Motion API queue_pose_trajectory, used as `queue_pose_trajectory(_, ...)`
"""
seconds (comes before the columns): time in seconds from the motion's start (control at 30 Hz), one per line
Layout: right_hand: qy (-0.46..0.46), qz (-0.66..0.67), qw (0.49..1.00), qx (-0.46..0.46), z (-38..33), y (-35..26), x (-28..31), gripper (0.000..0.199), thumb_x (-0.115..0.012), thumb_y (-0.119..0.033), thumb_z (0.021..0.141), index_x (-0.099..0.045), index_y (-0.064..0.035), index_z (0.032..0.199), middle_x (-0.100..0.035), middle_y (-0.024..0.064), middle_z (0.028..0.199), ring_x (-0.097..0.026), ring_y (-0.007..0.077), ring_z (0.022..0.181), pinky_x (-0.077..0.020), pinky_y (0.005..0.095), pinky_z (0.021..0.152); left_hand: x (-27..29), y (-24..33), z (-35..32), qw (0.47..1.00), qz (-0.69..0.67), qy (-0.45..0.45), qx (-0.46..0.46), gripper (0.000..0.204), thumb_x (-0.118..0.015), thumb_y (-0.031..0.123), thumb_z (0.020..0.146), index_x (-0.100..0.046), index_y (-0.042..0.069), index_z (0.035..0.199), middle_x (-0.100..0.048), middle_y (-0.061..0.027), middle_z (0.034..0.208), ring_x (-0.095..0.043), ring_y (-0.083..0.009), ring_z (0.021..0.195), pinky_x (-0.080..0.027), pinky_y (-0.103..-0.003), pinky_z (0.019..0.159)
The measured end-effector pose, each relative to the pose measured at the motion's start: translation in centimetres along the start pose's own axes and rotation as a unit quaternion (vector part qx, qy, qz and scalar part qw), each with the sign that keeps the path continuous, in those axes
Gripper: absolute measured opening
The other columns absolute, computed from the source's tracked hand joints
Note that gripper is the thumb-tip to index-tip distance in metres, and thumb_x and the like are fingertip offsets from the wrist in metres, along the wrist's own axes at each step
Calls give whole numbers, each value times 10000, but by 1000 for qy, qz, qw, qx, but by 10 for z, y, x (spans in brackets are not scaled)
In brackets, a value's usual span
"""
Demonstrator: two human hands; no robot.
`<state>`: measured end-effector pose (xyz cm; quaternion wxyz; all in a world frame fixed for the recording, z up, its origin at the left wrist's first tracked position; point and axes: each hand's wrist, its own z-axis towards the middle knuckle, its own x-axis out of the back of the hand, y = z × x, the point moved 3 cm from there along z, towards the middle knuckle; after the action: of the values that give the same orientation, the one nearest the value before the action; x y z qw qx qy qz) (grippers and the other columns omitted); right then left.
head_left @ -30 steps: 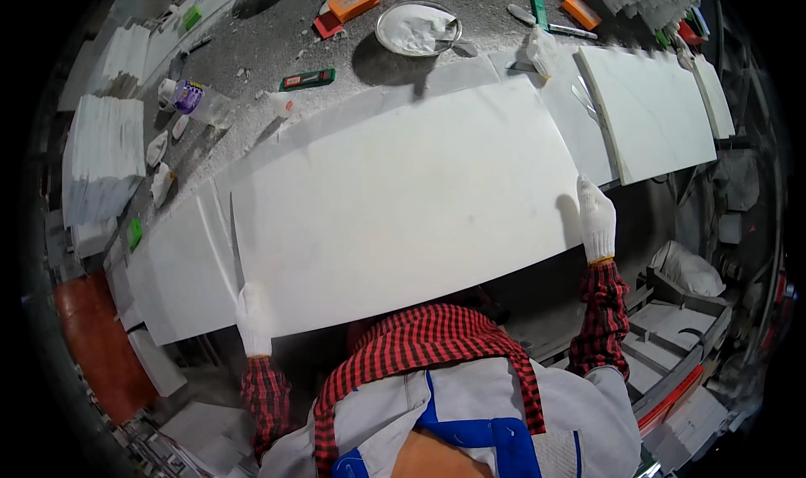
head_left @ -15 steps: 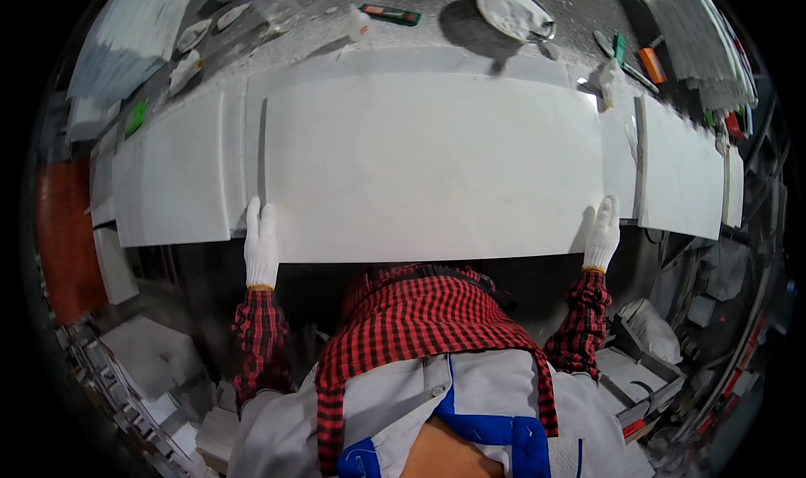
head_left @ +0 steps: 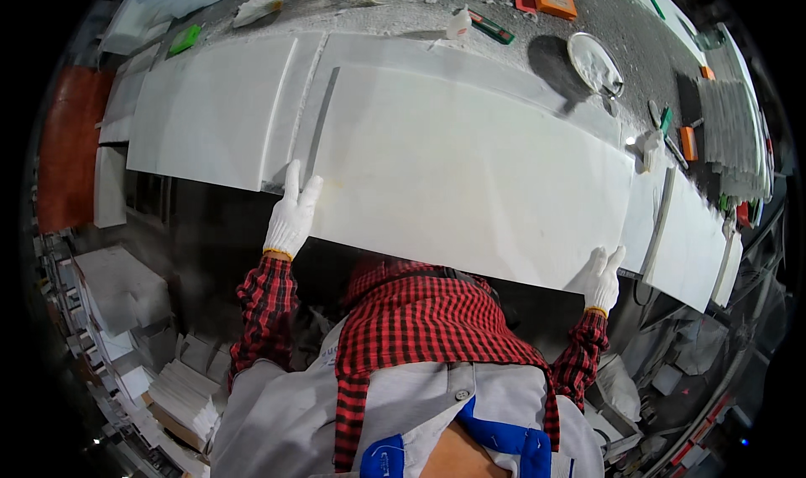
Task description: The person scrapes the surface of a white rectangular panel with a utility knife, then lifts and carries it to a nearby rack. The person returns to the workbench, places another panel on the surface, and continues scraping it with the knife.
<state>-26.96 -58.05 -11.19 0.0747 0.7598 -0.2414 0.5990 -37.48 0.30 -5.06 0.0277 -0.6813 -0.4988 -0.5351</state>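
Observation:
A large smooth white panel [head_left: 470, 176] lies flat in front of me, its near edge close to my apron. My left hand [head_left: 291, 214], in a white knit glove, grips the panel's left edge near its front corner, with two fingertips showing apart. At the right edge near the front corner, my gloved right hand [head_left: 603, 281] holds the same panel, fingers pointing away from me. The thumbs and undersides of both grips are partly hidden.
Other white panels rest at left [head_left: 210, 109] and right [head_left: 688, 239]. Beyond are a round dish of white material [head_left: 593, 65], a small white bottle [head_left: 458, 25], a green-and-black tool [head_left: 491, 27] and orange boxes [head_left: 556, 3]. Stacked sheets [head_left: 735, 130] stand far right.
The view has turned, so the bench and panel now slant down to the right. Both hands stay at the panel's side edges; the left hand's fingers are spread a little wider.

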Motion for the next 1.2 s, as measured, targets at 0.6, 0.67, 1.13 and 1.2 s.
queue_pose_trajectory(0.6, -15, -62, 998, -11, -12, 25, 1, 670, -356, -599, 993, -369, -178, 1514, -657, 271, 1185, -634, 451, 1059, -474, 532, 884, 19, -23, -23, 996, -42, -37, 65, 727, -480, 522, 992, -242, 129, 1556, -624, -154, 730, -633, -297, 649, -501, -407, 608)
queue_pose_trajectory(0.67, -19, -81, 997, 1, 4, 25, 18, 655, -384, -606, 978, -411, -201, 1492, -667, 264, 1155, -638, 446, 1045, -482, 536, 871, 3, -49, -14, 999, -23, 1, 34, 793, -471, 557, 981, -192, 83, 1553, -631, -259, 762, -632, -442, 749, -454, -492, 676)
queue_pose_trajectory(1.13, 129, 58, 989, -40, 217, -96, 73, 931, -615, -726, 764, -464, -93, 1430, -636, 261, 1232, -616, 410, 1157, -482, 492, 957, -4, -27, -33, 997, -11, 29, 64, 751, -451, 528, 1017, -152, 163, 1601, -506, -128, 644, -487, -248, 592, -423, -410, 617)
queue_pose_trajectory(1.2, 143, 108, 983, -41, 236, -100, 66, 910, -644, -706, 742, -516, -68, 1379, -637, 251, 1242, -617, 401, 1164, -480, 484, 967, -12, -32, -33, 995, -67, 36, 65, 775, -455, 544, 1010, -135, 165, 1606, -519, -143, 660, -479, -230, 582, -439, -406, 602)
